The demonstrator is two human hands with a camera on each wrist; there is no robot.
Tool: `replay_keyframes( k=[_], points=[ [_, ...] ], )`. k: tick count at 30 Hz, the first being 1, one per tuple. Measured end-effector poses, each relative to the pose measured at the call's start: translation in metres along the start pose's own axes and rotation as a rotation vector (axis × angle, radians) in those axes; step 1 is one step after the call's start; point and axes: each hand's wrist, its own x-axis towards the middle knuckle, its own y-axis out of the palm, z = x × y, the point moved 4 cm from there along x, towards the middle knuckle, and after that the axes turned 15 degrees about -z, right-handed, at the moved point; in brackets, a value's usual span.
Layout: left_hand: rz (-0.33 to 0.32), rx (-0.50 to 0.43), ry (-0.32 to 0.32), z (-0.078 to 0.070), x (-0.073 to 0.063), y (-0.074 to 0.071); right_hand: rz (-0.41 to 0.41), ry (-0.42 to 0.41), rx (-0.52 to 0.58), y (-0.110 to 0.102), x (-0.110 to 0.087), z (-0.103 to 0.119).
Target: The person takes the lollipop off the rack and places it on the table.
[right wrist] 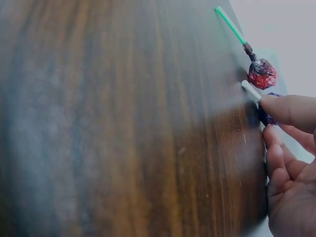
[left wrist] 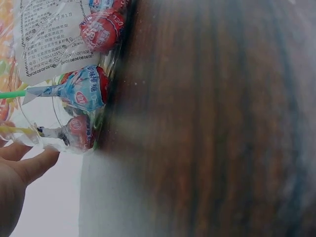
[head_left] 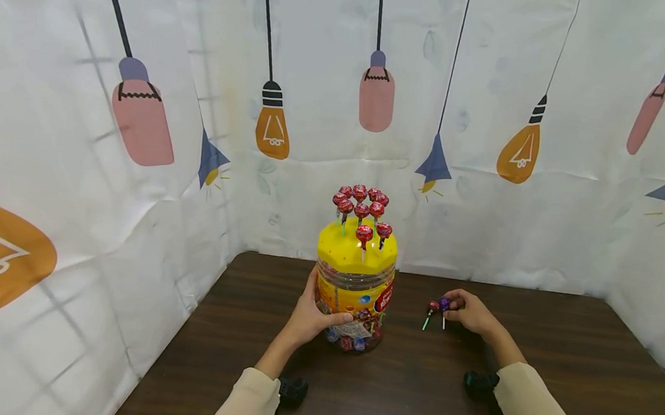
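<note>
A clear plastic candy jar (head_left: 354, 302) with a yellow lid (head_left: 340, 251) stands on the table, lollipops showing through its wall. Several red-wrapped lollipops (head_left: 362, 210) stick upright out of the lid. My left hand (head_left: 308, 314) grips the jar from the left, thumb across its front; in the left wrist view its fingers (left wrist: 37, 165) lie against the clear wall. My right hand (head_left: 472, 312) pinches a purple-wrapped lollipop (head_left: 444, 304) with a white stick, low over the table. Beside it lies a red-wrapped lollipop (head_left: 433, 305) with a green stick.
The dark wooden table (head_left: 411, 399) reaches back to a white curtain (head_left: 322, 193) printed with hanging lamps. A black wrist device (head_left: 293, 390) sits under the left wrist, another black device (head_left: 480, 381) under the right.
</note>
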Motion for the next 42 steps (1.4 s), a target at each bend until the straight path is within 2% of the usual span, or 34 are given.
replay_keyframes(
  k=[7,11,14,20,29,36,42],
  points=[
    [0.015,-0.016,0.007,0.0,0.0,0.001,0.008,0.048,0.003,-0.006,-0.003,-0.003],
    [0.016,-0.022,0.007,0.0,0.0,0.001,-0.013,0.023,0.019,-0.013,-0.003,0.01],
    [0.015,-0.021,0.003,-0.001,0.001,0.001,-0.046,-0.031,0.026,-0.02,-0.006,0.034],
    [0.017,-0.007,0.005,-0.003,0.001,0.001,-0.09,-0.179,0.093,-0.033,-0.013,0.102],
    [0.018,-0.005,0.004,-0.003,0.001,0.001,-0.173,-0.358,0.245,-0.028,-0.028,0.189],
    [0.02,-0.001,0.001,-0.002,0.0,-0.001,-0.179,-0.443,0.413,-0.017,-0.038,0.231],
    [0.019,0.0,0.0,0.0,0.0,-0.001,-0.169,-0.486,0.435,-0.006,-0.039,0.247]
  ],
)
